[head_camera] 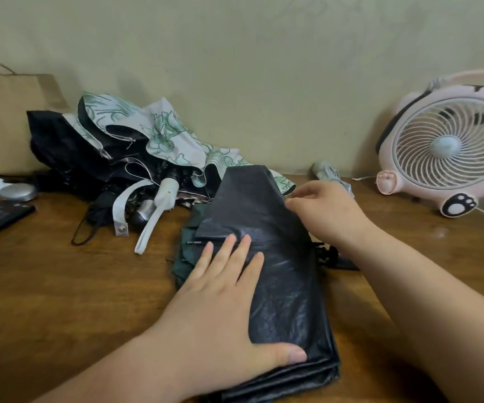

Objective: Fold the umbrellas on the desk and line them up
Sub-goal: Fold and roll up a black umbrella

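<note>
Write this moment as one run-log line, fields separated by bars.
step: folding dark umbrella | left hand: flat, pressing it | right hand: pinching its edge | floral umbrella: unfolded behind

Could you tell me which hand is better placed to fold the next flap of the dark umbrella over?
Right, probably. The right hand pinches the far edge of the umbrella, so it can draw the flap across, while the left hand lies flat on the folds, holding them down.
</note>
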### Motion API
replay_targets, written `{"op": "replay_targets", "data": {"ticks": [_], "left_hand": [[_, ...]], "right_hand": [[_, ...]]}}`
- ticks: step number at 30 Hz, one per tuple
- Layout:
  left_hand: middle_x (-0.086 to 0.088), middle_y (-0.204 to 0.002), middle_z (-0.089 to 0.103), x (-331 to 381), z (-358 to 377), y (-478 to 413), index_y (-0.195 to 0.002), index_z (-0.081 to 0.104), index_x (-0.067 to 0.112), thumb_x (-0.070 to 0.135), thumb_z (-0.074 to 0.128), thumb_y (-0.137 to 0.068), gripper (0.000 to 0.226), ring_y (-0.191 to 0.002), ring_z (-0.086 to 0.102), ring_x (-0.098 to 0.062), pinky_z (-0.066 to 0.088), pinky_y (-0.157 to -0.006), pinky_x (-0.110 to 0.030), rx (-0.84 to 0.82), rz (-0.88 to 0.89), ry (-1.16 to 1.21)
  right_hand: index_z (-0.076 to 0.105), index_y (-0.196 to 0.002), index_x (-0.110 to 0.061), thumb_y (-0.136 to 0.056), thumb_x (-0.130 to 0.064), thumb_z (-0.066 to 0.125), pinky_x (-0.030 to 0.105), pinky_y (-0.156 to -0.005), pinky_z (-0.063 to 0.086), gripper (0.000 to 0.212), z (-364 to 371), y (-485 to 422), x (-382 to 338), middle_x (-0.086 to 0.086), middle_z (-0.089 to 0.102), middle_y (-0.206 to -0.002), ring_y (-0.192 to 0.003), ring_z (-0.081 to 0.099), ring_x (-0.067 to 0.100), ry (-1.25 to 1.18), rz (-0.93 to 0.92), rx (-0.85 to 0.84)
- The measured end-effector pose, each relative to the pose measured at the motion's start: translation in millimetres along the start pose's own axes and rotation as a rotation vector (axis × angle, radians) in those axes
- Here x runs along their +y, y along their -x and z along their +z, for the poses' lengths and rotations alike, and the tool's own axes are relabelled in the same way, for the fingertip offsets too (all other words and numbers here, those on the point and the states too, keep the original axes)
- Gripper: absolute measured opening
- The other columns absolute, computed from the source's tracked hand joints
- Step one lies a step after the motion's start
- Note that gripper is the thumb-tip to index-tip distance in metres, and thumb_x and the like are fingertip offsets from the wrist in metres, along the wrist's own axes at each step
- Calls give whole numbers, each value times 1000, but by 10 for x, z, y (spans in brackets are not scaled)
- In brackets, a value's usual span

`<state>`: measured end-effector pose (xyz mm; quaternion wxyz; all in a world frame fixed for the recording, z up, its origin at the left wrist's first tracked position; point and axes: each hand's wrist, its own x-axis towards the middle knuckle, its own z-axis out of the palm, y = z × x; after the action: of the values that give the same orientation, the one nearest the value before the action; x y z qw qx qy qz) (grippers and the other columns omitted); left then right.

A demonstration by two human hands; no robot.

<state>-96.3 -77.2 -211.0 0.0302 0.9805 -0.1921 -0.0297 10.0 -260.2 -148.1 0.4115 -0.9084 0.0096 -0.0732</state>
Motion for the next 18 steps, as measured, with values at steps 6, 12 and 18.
{"op": "replay_targets", "data": {"ticks": [6, 12, 18], "left_hand": [[9, -157, -48, 1, -5, -7, -157, -28, 33, 106, 21, -65, 127, -140, -50, -11, -19, -124, -45, 3, 11, 6], [9, -156, -48, -1, -10, 1, -157, -27, 34, 106, 21, -65, 127, -139, -50, -10, -18, -124, -45, 9, 10, 17], [11, -157, -46, 6, -61, 31, -158, -23, 37, 104, 25, -67, 123, -139, -50, -8, -20, -124, -44, 31, 12, 32]], "right_hand": [[62, -130, -29, -77, -37, 84, 31, -80, 51, 58, 82, -32, 58, 0, 75, -106, -98, 70, 16, -282, 99, -193], [52, -144, -26, -81, -11, 81, 14, -60, 51, 71, 136, -83, -14, -6, 74, -86, -66, 68, 0, -72, -118, -98], [53, -138, -24, -84, 2, 76, 25, -72, 58, 65, -21, 108, 16, 3, 77, -86, -82, 76, 16, -418, -125, -50]]}}
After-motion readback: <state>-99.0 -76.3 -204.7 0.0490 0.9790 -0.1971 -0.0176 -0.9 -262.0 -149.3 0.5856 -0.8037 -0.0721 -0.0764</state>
